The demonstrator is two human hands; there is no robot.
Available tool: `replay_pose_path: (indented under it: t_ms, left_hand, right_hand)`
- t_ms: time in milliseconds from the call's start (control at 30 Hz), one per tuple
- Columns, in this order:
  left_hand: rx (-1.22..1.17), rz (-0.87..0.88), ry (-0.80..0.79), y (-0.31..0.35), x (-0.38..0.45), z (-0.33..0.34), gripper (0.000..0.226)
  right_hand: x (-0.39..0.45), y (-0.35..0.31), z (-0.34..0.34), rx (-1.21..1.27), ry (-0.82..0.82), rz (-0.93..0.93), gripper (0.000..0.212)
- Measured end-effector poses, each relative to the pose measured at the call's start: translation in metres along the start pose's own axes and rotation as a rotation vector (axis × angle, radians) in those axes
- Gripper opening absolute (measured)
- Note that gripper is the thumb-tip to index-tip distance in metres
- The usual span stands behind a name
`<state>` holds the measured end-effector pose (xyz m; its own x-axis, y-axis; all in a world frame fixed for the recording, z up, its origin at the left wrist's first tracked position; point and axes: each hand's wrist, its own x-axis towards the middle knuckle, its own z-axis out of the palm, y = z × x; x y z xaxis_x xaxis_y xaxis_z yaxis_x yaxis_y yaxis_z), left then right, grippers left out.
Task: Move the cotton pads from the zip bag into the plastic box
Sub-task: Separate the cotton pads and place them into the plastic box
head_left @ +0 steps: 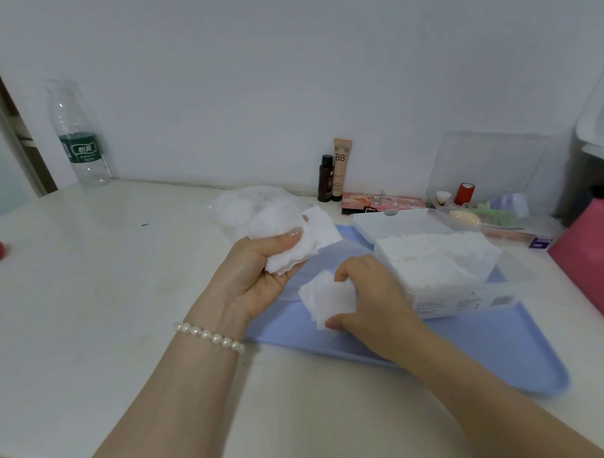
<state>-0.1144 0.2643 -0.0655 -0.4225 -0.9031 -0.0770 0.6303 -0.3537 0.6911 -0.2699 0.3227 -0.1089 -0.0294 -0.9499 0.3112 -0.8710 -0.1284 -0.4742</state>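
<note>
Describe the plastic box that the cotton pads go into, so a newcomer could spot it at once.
Find the blue tray on the white table. The plastic box stands on its far right part. Unlike the clear organiser behind, it is packed with white cotton pads.

Two hands (261, 274), two pad bunches (296, 244), one box (442, 268), one tray (486, 352), one bottle (80, 133), two tubes (342, 169).
</note>
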Motion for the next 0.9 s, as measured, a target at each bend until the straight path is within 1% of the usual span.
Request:
replay_pose_path:
  t_ms: [100, 233, 367, 567, 633, 700, 767, 800, 900]
  left_hand:
    - [0.0, 0.008, 0.002, 0.001, 0.0, 0.0, 0.031]
    - [0.009, 0.02, 0.004, 0.001, -0.001, 0.0, 0.03]
    - [0.005, 0.017, -0.001, 0.001, -0.001, 0.0, 0.029]
    - [0.0, 0.011, -0.005, 0.001, 0.0, -0.001, 0.03]
    - [-0.004, 0.006, -0.005, 0.002, 0.0, -0.001, 0.032]
    - [-0.004, 0.008, -0.003, 0.002, 0.0, -0.002, 0.033]
    - [-0.003, 0.008, 0.001, 0.001, 0.001, -0.002, 0.031]
    - [0.003, 0.007, 0.001, 0.001, 0.001, -0.001, 0.031]
    - [0.016, -0.001, -0.002, 0.001, 0.0, -0.001, 0.032]
  right_hand:
    - [-0.001, 0.002, 0.0, -0.017, 0.061, -0.096, 0.049]
    - [-0.001, 0.005, 0.002, -0.107, 0.113, -0.205, 0.048]
    - [-0.001, 0.005, 0.001, -0.17, 0.134, -0.252, 0.048]
    - [0.001, 0.002, -0.011, -0.096, 0.15, -0.325, 0.034]
    - [0.003, 0.0, -0.02, -0.063, 0.104, -0.292, 0.029]
    - [0.005, -0.001, -0.032, -0.045, -0.006, -0.2, 0.025]
    - [0.006, 0.001, -0.043, -0.033, -0.132, -0.145, 0.03]
    - [0.007, 0.002, -0.049, -0.014, -0.169, -0.118, 0.033]
    - [0.009, 0.003, -0.065, 0.101, -0.164, -0.031, 0.037]
